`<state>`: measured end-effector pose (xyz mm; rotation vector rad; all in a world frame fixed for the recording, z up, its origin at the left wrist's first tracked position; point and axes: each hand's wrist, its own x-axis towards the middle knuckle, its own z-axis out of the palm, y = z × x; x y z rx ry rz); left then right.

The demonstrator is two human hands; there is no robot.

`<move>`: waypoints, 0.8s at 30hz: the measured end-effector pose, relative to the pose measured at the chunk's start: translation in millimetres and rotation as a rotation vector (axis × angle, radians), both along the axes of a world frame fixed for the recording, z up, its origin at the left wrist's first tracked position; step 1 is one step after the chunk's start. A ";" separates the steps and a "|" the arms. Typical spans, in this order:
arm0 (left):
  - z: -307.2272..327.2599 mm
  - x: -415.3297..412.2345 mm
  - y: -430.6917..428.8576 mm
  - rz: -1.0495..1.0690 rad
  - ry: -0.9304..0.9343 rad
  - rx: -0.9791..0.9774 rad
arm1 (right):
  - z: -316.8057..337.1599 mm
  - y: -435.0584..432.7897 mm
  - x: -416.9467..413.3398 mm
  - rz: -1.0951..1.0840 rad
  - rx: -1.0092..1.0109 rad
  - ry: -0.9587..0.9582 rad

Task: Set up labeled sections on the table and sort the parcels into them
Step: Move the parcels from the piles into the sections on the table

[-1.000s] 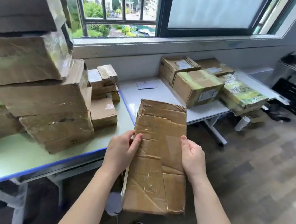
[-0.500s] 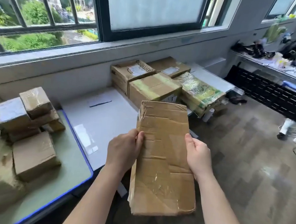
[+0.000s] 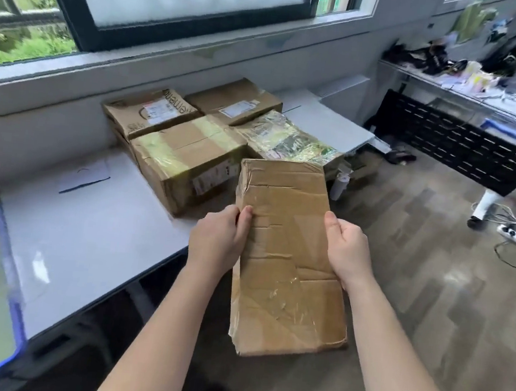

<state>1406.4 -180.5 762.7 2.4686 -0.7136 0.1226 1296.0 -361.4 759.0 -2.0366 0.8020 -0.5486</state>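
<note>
parcel [image 3: 288, 262] gripped by left hand [image 3: 215, 238]; right hand [image 3: 345, 249]

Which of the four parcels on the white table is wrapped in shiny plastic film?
The front right parcel, just beyond the held parcel. Its whole top is glossy, crinkled and greenish; the other three show brown cardboard with tape and labels.
</note>
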 end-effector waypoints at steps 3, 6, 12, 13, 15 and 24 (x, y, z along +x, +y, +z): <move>-4.8 -8.8 -54.3 -0.025 0.017 -0.026 | -1.3 -56.5 -7.6 -0.003 0.009 0.006; -8.8 -11.9 -102.7 -0.047 0.000 -0.012 | -7.7 -104.5 -13.0 -0.017 0.024 0.013; -20.4 0.8 -187.2 -0.102 0.048 0.054 | -24.0 -181.3 -13.4 -0.081 0.083 0.059; -21.7 4.5 -199.7 -0.114 0.059 0.047 | -26.4 -193.4 -11.4 -0.090 0.096 0.065; -23.1 14.7 -225.8 -0.138 0.076 0.022 | -28.8 -218.4 -5.4 -0.105 0.109 0.066; -8.6 74.5 -337.3 -0.254 0.059 -0.047 | -5.5 -325.8 40.3 -0.177 0.035 0.071</move>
